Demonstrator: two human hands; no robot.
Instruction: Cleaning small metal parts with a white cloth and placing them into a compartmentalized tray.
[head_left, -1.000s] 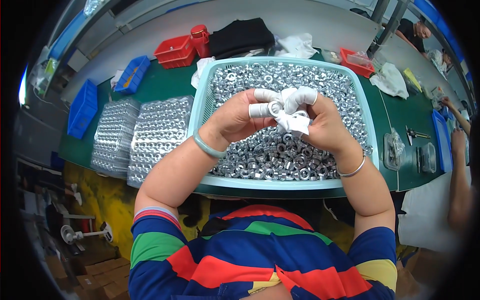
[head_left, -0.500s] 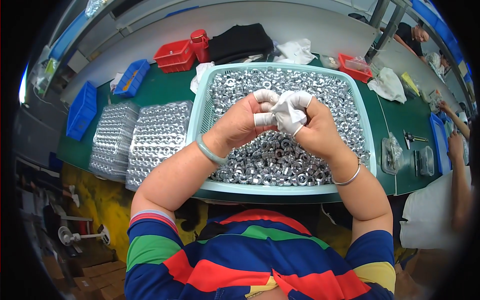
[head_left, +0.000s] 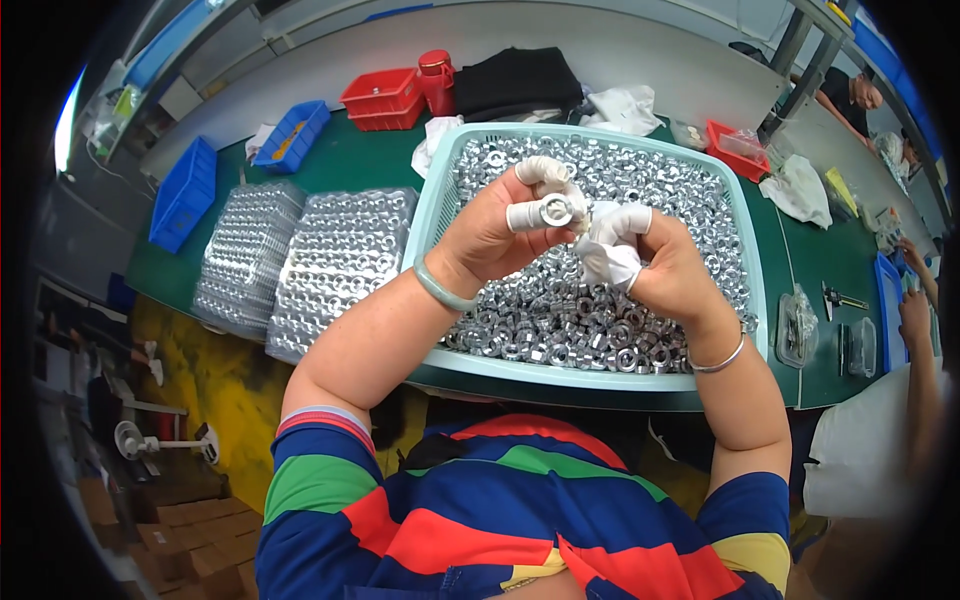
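My left hand [head_left: 500,225], with white covers on its fingers, pinches a shiny metal nut [head_left: 557,209] whose round opening faces up. Close beside it on the right, my right hand [head_left: 670,265] grips a bunched white cloth [head_left: 608,255]; its fingertips are partly hidden by the cloth. Both hands are raised over a pale green plastic basket [head_left: 560,376] filled with loose metal nuts [head_left: 590,325].
Left of the basket stand stacked clear trays [head_left: 340,265] of nuts. Behind are blue bins [head_left: 185,195], a red bin [head_left: 383,98], a red flask [head_left: 437,82] and black cloth [head_left: 520,82]. At right lie a caliper [head_left: 843,299] and a clear container [head_left: 797,330]; co-workers sit beyond.
The hands have drawn slightly apart, and the cloth has come away from the left fingers. A nut now shows in my left hand. The whole view has shifted a little.
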